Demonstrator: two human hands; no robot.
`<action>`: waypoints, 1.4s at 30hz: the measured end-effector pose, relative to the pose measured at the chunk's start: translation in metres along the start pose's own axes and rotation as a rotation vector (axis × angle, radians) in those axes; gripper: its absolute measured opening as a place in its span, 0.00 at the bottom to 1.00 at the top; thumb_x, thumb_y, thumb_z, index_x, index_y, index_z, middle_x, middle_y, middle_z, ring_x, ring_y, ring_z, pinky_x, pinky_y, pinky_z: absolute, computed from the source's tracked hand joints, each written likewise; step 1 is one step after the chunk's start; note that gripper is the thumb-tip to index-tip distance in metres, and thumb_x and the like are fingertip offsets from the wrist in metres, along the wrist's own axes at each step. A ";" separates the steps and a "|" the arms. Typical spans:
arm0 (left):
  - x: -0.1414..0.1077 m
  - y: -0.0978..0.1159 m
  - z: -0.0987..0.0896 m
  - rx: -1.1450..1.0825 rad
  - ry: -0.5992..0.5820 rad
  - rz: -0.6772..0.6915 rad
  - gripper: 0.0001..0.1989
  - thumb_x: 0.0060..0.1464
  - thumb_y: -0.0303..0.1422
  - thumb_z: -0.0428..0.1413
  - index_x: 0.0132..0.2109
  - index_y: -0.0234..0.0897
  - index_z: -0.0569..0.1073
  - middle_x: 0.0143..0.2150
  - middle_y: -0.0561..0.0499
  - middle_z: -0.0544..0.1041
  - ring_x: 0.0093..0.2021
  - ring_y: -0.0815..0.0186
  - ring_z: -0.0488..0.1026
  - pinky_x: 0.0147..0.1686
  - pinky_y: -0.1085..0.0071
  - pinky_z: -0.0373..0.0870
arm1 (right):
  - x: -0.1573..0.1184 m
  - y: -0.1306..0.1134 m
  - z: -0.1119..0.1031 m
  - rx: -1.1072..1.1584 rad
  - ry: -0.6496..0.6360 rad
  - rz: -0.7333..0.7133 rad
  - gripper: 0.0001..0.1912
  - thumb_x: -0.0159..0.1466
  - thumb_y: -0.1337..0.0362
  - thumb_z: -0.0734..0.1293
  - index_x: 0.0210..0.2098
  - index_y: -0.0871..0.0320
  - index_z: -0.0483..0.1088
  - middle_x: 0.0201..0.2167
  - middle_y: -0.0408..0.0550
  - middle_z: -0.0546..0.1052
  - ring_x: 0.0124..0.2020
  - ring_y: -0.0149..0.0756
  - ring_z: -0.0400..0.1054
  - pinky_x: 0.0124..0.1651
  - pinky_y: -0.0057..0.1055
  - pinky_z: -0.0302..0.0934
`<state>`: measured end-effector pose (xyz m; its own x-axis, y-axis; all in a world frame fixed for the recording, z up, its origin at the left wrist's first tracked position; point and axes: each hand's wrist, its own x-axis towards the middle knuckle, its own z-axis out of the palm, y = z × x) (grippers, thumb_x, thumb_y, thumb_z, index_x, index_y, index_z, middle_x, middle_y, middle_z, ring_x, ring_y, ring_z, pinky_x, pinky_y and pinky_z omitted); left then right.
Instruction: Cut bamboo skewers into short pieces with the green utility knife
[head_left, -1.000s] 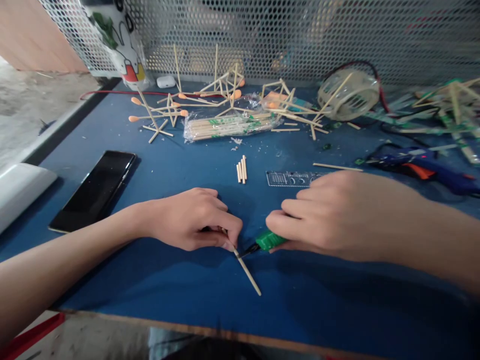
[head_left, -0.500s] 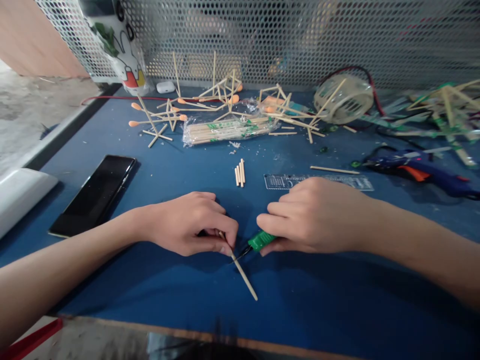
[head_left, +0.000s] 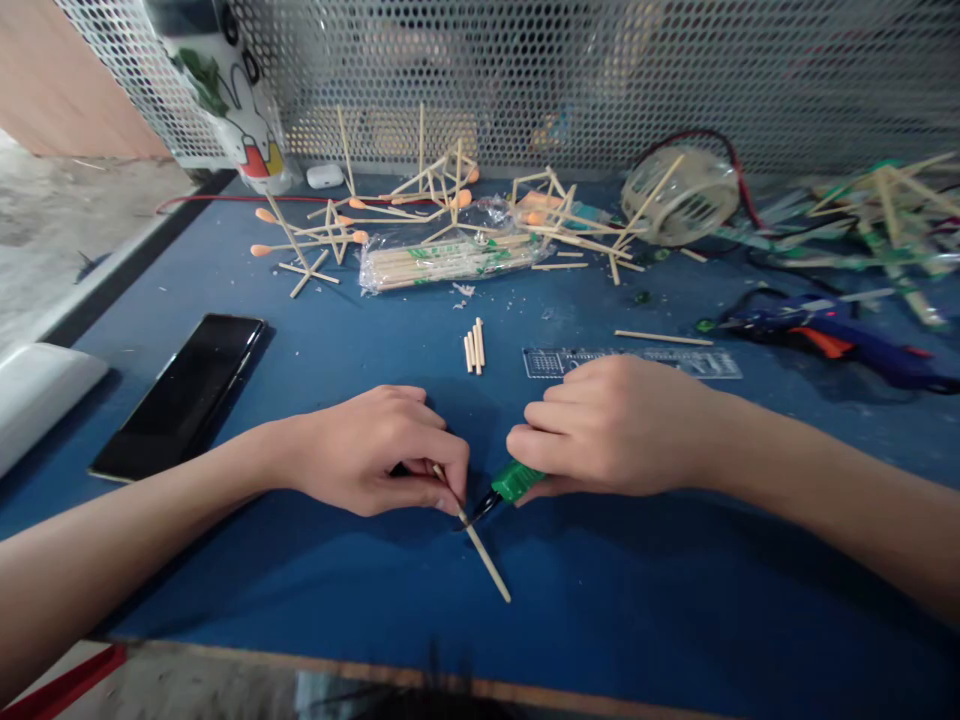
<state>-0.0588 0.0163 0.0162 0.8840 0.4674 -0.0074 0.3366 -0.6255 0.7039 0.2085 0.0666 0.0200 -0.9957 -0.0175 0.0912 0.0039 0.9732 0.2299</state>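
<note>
Thumb and forefinger of my left hand [head_left: 390,450] pinch a thin wooden stick [head_left: 487,562], which slants toward the table's front edge. In the fist of my right hand [head_left: 615,425] is a green-handled craft knife [head_left: 517,481]. Its dark blade lies across the stick, just beside my left fingertips. Beyond my hands lies a small group of short cut sticks [head_left: 474,347]. A clear ruler [head_left: 544,363] runs partly behind my right hand, and a single longer stick [head_left: 664,339] lies along its far side.
A phone [head_left: 180,395] lies on the left. Behind are a plastic-wrapped stick bundle [head_left: 450,262], stick frames with orange tips [head_left: 330,235], and a round plastic piece [head_left: 679,197]. A blue glue gun [head_left: 847,335] is at right. A perforated metal panel [head_left: 487,90] closes off the back.
The whole view has shifted slightly, so things appear a little further left. Both hands keep their grips, and the blade stays across the stick.
</note>
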 end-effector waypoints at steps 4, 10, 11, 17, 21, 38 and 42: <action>0.000 -0.001 0.000 0.013 -0.025 0.012 0.04 0.67 0.30 0.57 0.42 0.42 0.77 0.37 0.56 0.83 0.36 0.70 0.78 0.43 0.69 0.59 | -0.002 0.003 -0.002 -0.065 0.048 -0.021 0.20 0.77 0.51 0.50 0.34 0.54 0.61 0.21 0.37 0.65 0.21 0.30 0.55 0.28 0.35 0.38; -0.001 -0.001 -0.001 0.042 -0.066 0.019 0.05 0.68 0.31 0.55 0.43 0.43 0.75 0.38 0.54 0.83 0.38 0.67 0.77 0.44 0.68 0.58 | -0.002 -0.004 -0.003 -0.068 0.034 0.014 0.20 0.77 0.52 0.51 0.33 0.54 0.60 0.20 0.37 0.66 0.20 0.31 0.56 0.27 0.35 0.37; -0.001 -0.001 -0.002 0.044 -0.069 0.018 0.05 0.68 0.31 0.54 0.43 0.42 0.75 0.38 0.54 0.83 0.38 0.67 0.77 0.44 0.68 0.58 | -0.002 -0.007 -0.004 -0.070 0.031 0.036 0.19 0.77 0.53 0.51 0.33 0.54 0.60 0.20 0.37 0.66 0.19 0.31 0.56 0.27 0.35 0.36; 0.000 -0.003 -0.001 0.034 -0.065 0.008 0.05 0.68 0.30 0.54 0.43 0.42 0.75 0.39 0.56 0.83 0.38 0.68 0.76 0.43 0.67 0.58 | -0.005 -0.016 -0.020 -0.126 -0.072 0.060 0.13 0.74 0.62 0.54 0.32 0.53 0.62 0.18 0.39 0.67 0.18 0.33 0.54 0.29 0.37 0.34; 0.001 -0.003 0.000 0.038 -0.048 0.020 0.04 0.67 0.30 0.56 0.43 0.43 0.76 0.38 0.56 0.83 0.36 0.68 0.76 0.42 0.67 0.57 | -0.004 -0.015 -0.021 -0.150 -0.028 0.071 0.12 0.72 0.65 0.57 0.31 0.53 0.62 0.19 0.38 0.66 0.19 0.33 0.55 0.30 0.36 0.34; 0.000 0.000 0.000 0.016 -0.050 -0.012 0.05 0.67 0.30 0.55 0.42 0.43 0.76 0.36 0.59 0.82 0.34 0.71 0.75 0.44 0.68 0.56 | -0.003 -0.010 -0.017 -0.052 -0.058 0.050 0.20 0.76 0.53 0.51 0.32 0.54 0.62 0.20 0.38 0.66 0.19 0.32 0.54 0.29 0.36 0.34; -0.001 -0.001 0.000 0.013 -0.062 -0.007 0.05 0.67 0.31 0.55 0.42 0.43 0.76 0.36 0.58 0.82 0.35 0.70 0.75 0.44 0.67 0.56 | -0.002 -0.013 -0.017 -0.084 -0.019 0.067 0.14 0.75 0.61 0.54 0.33 0.54 0.62 0.20 0.37 0.66 0.20 0.31 0.54 0.30 0.36 0.34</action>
<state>-0.0601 0.0162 0.0157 0.9000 0.4323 -0.0567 0.3467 -0.6307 0.6942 0.2116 0.0502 0.0331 -0.9945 0.0519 0.0912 0.0775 0.9493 0.3048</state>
